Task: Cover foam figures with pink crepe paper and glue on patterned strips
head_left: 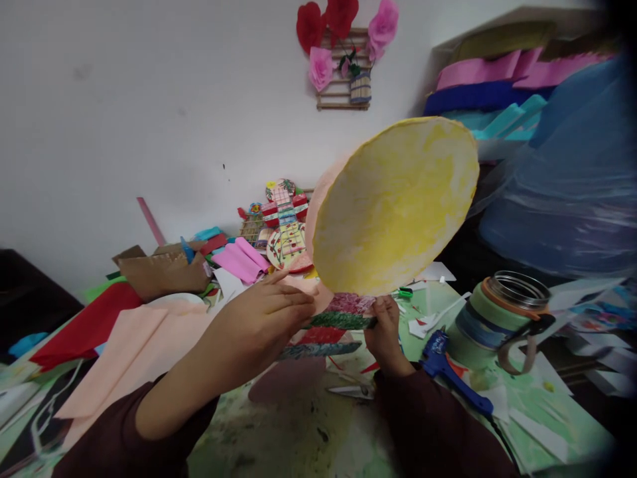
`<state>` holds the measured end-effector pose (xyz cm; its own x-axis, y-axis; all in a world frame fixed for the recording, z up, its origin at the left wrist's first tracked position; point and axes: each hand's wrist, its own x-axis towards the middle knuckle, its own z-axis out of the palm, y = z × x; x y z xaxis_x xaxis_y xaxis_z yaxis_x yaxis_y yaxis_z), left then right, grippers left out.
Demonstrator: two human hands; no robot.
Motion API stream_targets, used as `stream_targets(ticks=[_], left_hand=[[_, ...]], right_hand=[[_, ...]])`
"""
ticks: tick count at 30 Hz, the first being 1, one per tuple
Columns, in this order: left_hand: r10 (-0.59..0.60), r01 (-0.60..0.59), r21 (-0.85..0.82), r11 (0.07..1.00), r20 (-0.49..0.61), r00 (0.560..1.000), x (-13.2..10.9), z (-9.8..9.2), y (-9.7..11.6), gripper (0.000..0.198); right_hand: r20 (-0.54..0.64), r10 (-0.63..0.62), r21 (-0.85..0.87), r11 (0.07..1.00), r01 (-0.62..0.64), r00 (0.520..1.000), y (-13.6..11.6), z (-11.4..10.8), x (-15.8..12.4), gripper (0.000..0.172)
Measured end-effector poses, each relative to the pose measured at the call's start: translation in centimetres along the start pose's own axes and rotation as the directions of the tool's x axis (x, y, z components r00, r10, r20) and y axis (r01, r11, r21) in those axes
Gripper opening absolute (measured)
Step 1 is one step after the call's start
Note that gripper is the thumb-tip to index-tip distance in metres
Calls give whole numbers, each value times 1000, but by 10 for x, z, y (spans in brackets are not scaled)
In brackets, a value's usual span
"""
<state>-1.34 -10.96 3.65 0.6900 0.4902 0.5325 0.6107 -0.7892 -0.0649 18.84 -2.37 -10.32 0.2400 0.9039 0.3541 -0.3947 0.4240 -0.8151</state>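
Observation:
A paper craft (343, 318) is raised in front of me above the table. Its large oval disc (398, 206) is painted patchy yellow and leans to the right. Below the disc are painted bands of red, green and grey-blue. Peach crepe paper (322, 300) shows along its left side and behind the disc. My left hand (263, 318) grips this left side, fingers close together and the outer one lifted; its thumb is hidden. At the banded part's right end, my right hand (385, 328) is closed on the edge. Scissors (351, 392) lie beneath the craft.
A blue glue gun (450, 375) and an open green flask (497, 322) stand at the right among paper scraps. Peach crepe sheets (134, 352), red paper (94, 322) and a cardboard box (162, 269) lie to the left. A decorated craft (286, 229) leans at the back wall.

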Motion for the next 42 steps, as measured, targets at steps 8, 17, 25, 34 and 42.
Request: stream_targets(ticks=[8,17,25,34,42], left_hand=[[33,-32,-44,999,34,999,3,-11,-7,23],[24,-7,-156,988,106,994,6,-11,-14,23],[-5,4,-184,983,-2,1000,3,-4,-21,27],[-117,106,-133,985,-75,990,1,5,-21,26],[-86,75,-100,992,-114,990,3,6,-20,27]], right_hand=[[-25,-25,-14,1000,25,999,1,-1,-2,45],[-20,-22,-11,1000,22,1000,5,-4,-2,48],[-17,-34,-26,999,34,999,11,-6,1,46],[-3,-34,-44,998,34,999,11,-3,2,48],[-1,-53,-85,995,53,999,14,-6,2,48]])
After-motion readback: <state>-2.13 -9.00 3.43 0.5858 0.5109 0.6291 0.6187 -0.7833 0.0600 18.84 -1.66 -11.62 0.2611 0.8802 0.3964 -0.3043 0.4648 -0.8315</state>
